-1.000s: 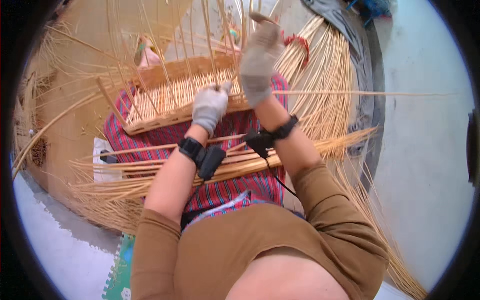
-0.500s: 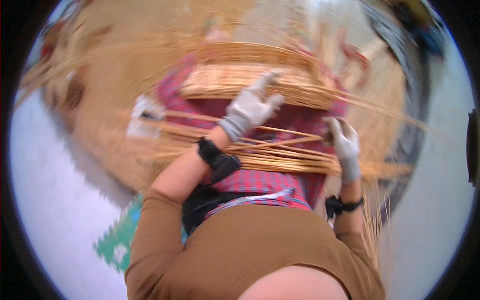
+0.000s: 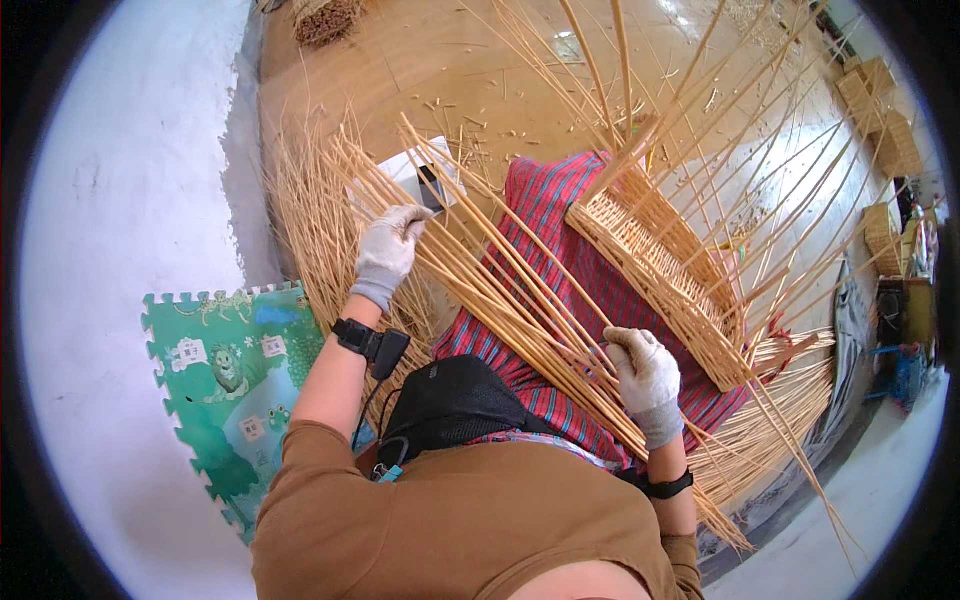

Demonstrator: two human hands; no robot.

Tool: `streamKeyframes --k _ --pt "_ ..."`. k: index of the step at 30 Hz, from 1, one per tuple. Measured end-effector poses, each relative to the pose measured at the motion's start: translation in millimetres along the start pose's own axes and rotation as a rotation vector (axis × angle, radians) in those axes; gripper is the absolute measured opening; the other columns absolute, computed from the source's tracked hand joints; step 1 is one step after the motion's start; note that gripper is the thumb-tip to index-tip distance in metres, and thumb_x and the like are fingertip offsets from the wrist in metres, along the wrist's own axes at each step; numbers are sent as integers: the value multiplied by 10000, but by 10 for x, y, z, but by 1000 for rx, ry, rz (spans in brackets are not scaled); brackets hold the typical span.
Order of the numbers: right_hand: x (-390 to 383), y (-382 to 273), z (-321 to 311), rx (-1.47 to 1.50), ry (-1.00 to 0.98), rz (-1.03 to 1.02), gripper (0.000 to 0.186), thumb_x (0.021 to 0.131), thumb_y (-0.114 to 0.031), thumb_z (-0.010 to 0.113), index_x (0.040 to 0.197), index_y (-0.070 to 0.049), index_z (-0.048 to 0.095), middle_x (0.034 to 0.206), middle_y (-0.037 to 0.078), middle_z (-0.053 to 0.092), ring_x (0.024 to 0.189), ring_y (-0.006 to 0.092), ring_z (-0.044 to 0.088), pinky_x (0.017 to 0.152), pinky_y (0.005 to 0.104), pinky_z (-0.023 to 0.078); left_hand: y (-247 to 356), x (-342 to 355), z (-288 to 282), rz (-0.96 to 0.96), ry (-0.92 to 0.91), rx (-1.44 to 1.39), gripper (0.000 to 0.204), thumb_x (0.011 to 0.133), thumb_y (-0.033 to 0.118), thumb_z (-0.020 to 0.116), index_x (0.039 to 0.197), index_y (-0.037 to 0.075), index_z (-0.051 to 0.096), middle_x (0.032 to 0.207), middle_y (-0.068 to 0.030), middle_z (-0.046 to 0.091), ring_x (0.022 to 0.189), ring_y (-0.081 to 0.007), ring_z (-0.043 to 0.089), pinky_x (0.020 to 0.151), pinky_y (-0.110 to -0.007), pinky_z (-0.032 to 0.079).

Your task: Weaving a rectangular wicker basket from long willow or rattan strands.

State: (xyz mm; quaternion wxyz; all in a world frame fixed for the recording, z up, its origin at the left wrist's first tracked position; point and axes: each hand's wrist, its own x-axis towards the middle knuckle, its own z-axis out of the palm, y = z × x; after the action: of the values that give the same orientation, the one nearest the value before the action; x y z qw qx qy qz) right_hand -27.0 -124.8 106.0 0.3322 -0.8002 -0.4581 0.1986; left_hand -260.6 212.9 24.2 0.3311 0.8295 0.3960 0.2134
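Observation:
A bundle of long tan wicker rods (image 3: 500, 335) lies slantwise over my lap, on a red and blue checked cloth (image 3: 545, 190). My left hand (image 3: 388, 250), in a pale glove, is closed on rods near the bundle's far left end. My right hand (image 3: 648, 375), gloved too, pinches a wicker rod in front of the basket, its thumb and fingertips together. To the right, a partly woven wicker basket (image 3: 655, 265) rests tilted on the cloth, with long unwoven rods sticking up and out.
Loose rods (image 3: 310, 200) heap on the floor at the left, beside a white sheet with a dark object (image 3: 431, 187). A green foam mat (image 3: 225, 390) lies by the wall. More rods (image 3: 775, 410) spread at the right. Finished-looking baskets (image 3: 895, 140) stand far right.
The view has swung left. My left hand has gone from in front of the basket to the rods' left end and closed. My right hand stays by the rods' right part.

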Motion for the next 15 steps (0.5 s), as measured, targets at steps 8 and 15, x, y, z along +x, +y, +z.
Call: streamKeyframes --k 8,15 --pt "-221 95 100 -3 -57 169 166 904 -121 673 1062 -83 707 983 138 703 900 334 688 771 411 554 -105 216 125 -60 -135 104 278 852 47 726 1126 85 709 1032 -113 713 959 -260 687 843 -348 541" --pt "-168 57 107 -52 -120 172 179 938 -176 630 1075 -85 701 975 163 694 888 341 685 766 420 546 -288 154 216 -290 -193 -383 332 896 -12 612 1207 84 672 1276 -88 625 1170 -218 590 859 -362 590"
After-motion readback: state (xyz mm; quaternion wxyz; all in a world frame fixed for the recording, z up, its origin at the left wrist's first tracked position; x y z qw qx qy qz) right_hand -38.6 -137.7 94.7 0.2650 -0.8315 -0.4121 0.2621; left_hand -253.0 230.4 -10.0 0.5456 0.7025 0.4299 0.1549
